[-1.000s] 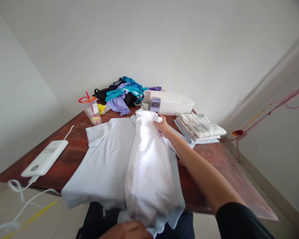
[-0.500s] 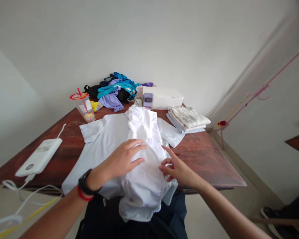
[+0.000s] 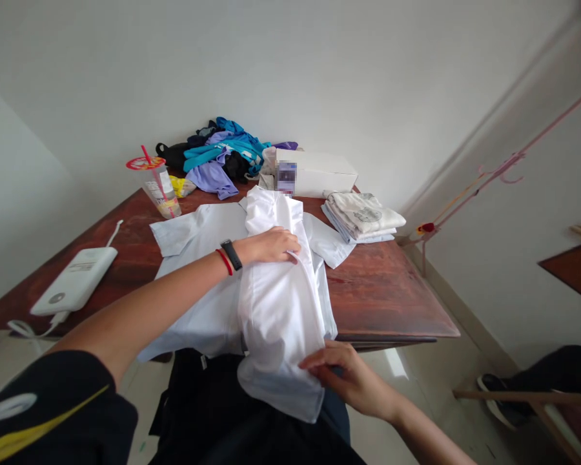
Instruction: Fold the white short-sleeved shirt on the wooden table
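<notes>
Dark red-brown table point(image 3: 387, 303), white shirt point(image 3: 271, 303) spread on it (hem hanging over the near edge), power bank point(image 3: 75, 287), lidded cup point(image 3: 157, 188), clothes heap point(image 3: 220, 158), white box point(image 3: 319, 173), folded stack point(image 3: 363, 216)

White shirt point(image 3: 275, 290) spread on brown worktop point(image 3: 382, 290), folded lengthwise, hem hanging over near edge. Left hand point(image 3: 271, 245) flat on shirt's upper part, watch and red band on wrist. Right hand point(image 3: 343, 378) pinches lower hem at worktop edge. Far side: pile of coloured clothes point(image 3: 217, 158), white box point(image 3: 319, 173), folded stack point(image 3: 363, 216), drink cup point(image 3: 157, 187). Power bank point(image 3: 75, 287) at left.
</notes>
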Demonstrator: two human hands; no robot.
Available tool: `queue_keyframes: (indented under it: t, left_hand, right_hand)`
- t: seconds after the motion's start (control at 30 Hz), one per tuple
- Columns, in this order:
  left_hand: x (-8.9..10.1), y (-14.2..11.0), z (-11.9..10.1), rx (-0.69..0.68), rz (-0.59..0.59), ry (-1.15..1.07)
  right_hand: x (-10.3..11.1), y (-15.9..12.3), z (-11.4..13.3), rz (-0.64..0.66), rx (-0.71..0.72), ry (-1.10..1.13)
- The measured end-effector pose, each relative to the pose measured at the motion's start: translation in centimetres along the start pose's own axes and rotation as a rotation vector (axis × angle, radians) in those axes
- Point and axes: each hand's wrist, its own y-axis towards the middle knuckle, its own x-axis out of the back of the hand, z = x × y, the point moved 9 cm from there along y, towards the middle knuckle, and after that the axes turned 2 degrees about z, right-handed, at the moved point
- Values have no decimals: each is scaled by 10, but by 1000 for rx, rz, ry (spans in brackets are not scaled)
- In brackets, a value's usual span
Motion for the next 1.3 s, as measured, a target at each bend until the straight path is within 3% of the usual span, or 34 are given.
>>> queue_keyframes:
  t: [0.1,0.2,0.37,0.53,0.67,0.73,0.83,0.93,1.03,1.1,1.17,1.3]
  left_hand:
    - [9,5,15,20,-42,-84]
    - [8,9,29,95,-5,-204]
    - [-8,16,34,186,200,-269]
    - [-17,25,41,226,360,-329]
    - [-6,41,41,161,279,-322]
    - [-8,47,38,148,249,-251]
    - [-20,51,33,148,226,-114]
    - [-26,49,32,124,171,8]
    - [-11,41,43,104,33,118]
    - [12,33,66,206,-129,162]
    - [36,20,101,401,-278,180]
    - [60,-3,167,686,-381,160]
  right_hand:
    - [9,-14,-4,28,-58,20]
    - [-20,-19,-20,183,-69,40]
    - [-69,-16,-64,346,-87,-72]
    - [-79,-9,-107,430,-140,-253]
    - [-77,-5,-125,433,-346,-413]
    - [-67,-6,-114,379,-407,-397]
    - [-46,-8,-74,365,-329,-261]
    - [-7,-5,-32,366,-277,-237]
    - [34,21,2,331,-216,-215]
    - [70,56,13,136,-196,-158]
    - [97,98,12,-41,-170,-69]
    - [136,179,-12,-292,-203,54]
